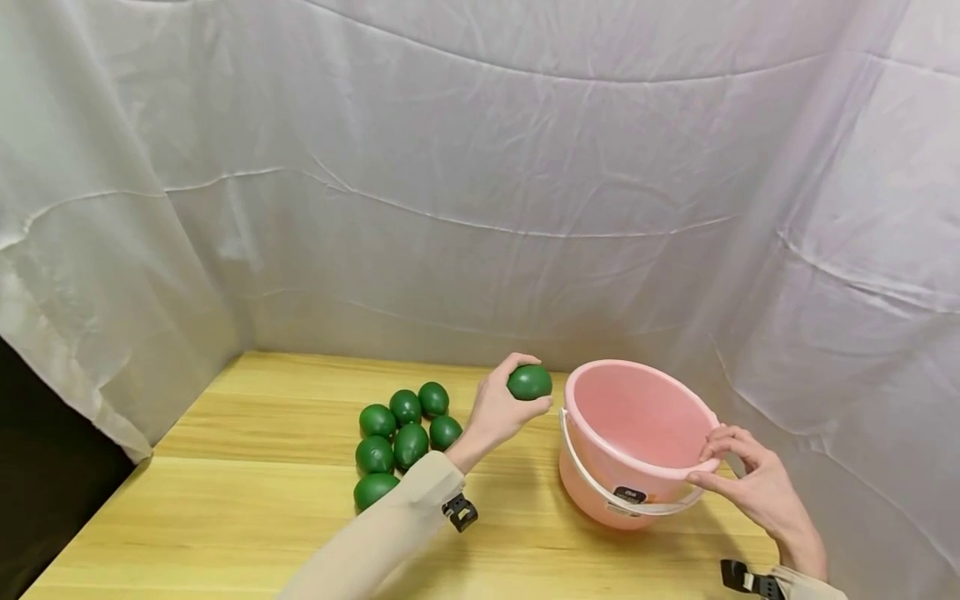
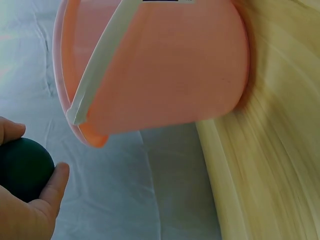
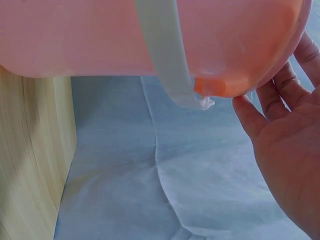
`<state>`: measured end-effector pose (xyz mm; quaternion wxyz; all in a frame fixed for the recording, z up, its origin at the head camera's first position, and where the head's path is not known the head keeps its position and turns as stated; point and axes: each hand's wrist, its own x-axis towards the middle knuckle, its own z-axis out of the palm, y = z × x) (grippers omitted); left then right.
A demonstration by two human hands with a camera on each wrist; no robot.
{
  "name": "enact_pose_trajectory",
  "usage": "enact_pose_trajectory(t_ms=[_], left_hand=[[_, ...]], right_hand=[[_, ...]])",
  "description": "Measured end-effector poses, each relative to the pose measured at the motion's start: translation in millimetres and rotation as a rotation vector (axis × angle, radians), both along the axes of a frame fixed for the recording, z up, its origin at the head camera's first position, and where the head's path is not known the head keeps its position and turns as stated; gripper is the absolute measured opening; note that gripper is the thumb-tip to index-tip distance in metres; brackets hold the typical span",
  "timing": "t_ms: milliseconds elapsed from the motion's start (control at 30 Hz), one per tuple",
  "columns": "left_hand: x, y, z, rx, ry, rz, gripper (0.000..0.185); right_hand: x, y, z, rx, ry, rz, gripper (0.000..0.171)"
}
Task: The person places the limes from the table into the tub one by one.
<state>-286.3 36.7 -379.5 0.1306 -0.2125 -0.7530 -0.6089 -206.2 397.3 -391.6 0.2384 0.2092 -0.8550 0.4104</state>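
Observation:
In the head view my left hand (image 1: pixel 504 406) holds a smooth, dark green avocado-like fruit (image 1: pixel 530 382) between thumb and fingers. It is above the table, just left of a pink bucket (image 1: pixel 630 400). The left wrist view shows the same fruit (image 2: pixel 25 169) apart from the bucket's rim. My right hand (image 1: pixel 757 479) pinches the bucket's right rim, thumb outside and fingers over the edge. In the right wrist view the thumb (image 3: pixel 248 116) touches the rim. The bucket stands upright, its white handle (image 1: pixel 592 483) hanging down the front; part of its inside is hidden.
Several more green fruits (image 1: pixel 411 446) lie grouped on the wooden table (image 1: pixel 225 500), left of the bucket. My left forearm (image 1: pixel 382 533) partly covers the nearest one. Grey-white cloth (image 1: pixel 480 167) hangs behind and at both sides of the table.

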Motion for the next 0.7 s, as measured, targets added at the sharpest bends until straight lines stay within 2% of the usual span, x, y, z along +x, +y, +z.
enact_pose_trajectory(t_ms=[300, 467, 567, 700], left_hand=[[-0.2, 11, 5.3, -0.003, -0.014, -0.05, 0.053], [1.3, 18, 9.2, 0.004, -0.014, -0.127, 0.056], [1.8, 22, 10.6, -0.028, 0.021, -0.152, 0.056], [2.7, 28, 11.8, -0.106, 0.105, -0.13, 0.054]], right_hand=[[-0.5, -1, 0.6, 0.004, 0.0, -0.004, 0.032], [-0.9, -1, 1.0, -0.001, -0.002, 0.0, 0.032], [-0.3, -1, 0.3, 0.0, -0.003, -0.004, 0.032], [0.5, 0, -0.4, 0.008, -0.003, -0.007, 0.031]])
